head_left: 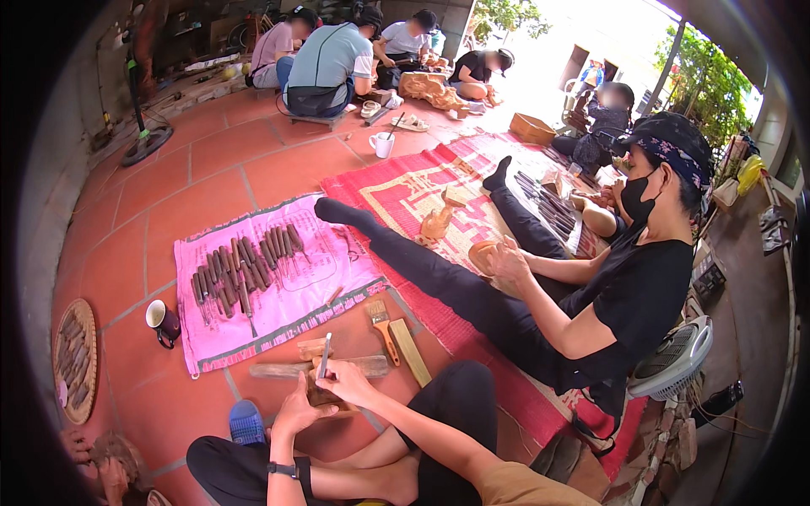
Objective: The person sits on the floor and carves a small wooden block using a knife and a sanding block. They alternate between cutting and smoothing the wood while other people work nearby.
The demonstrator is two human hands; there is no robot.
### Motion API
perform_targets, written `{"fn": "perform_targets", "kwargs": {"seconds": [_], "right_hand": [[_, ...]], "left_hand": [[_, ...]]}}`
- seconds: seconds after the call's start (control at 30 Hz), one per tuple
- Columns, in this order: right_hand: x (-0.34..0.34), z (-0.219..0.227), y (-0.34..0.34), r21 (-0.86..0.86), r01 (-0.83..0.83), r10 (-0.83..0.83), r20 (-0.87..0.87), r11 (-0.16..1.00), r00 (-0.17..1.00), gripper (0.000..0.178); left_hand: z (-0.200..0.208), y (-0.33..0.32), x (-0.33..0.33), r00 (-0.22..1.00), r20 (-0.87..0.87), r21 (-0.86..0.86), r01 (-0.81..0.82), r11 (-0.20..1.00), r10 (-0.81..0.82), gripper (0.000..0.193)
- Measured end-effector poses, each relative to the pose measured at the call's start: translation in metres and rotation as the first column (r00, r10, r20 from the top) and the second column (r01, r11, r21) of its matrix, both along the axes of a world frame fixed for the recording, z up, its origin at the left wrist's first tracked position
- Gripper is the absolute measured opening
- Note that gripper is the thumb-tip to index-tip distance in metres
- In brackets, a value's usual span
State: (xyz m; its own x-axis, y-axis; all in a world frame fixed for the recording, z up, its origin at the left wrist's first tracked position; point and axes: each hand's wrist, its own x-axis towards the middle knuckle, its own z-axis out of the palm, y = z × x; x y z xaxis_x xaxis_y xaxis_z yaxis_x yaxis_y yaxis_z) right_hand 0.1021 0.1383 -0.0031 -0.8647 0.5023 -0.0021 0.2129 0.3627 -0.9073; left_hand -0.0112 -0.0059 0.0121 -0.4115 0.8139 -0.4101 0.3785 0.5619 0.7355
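I sit cross-legged with both hands low in front of me. My right hand (348,382) is closed around a slim, flat grey tool (325,354) that points upward; its lower end is hidden. Beside it my left hand (295,411) grips a small brown piece of wood (319,394) between thumb and fingers, most of it covered by the hands. Just beyond lies a length of wood (364,366) placed crosswise, with a small wooden block (314,348) at its far side. A flat brush (384,331) and a yellowish wooden bar (410,352) lie to the right.
Several wood-handled carving tools (245,266) lie on a pink cloth (198,337). A dark mug (163,324) and a woven basket (76,361) stand left, a blue slipper (246,422) near my knee. On the right, a masked person (641,270) works wood on a red mat (422,304).
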Motion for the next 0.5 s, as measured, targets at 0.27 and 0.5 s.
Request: {"fn": "perform_targets", "kwargs": {"seconds": [0.27,0.5], "right_hand": [[-0.003,-0.015,0.006,-0.168,0.054,-0.077,-0.128,0.984,0.989,0.009],[-0.003,-0.023,0.017,-0.181,0.116,-0.131,-0.07,0.977,0.989,0.011]], "left_hand": [[-0.009,0.0,-0.002,1.0,-0.02,-0.014,0.006,1.0,-0.006,0.132],[-0.006,0.0,0.0,0.999,-0.038,-0.009,0.018,1.0,-0.018,0.135]]}}
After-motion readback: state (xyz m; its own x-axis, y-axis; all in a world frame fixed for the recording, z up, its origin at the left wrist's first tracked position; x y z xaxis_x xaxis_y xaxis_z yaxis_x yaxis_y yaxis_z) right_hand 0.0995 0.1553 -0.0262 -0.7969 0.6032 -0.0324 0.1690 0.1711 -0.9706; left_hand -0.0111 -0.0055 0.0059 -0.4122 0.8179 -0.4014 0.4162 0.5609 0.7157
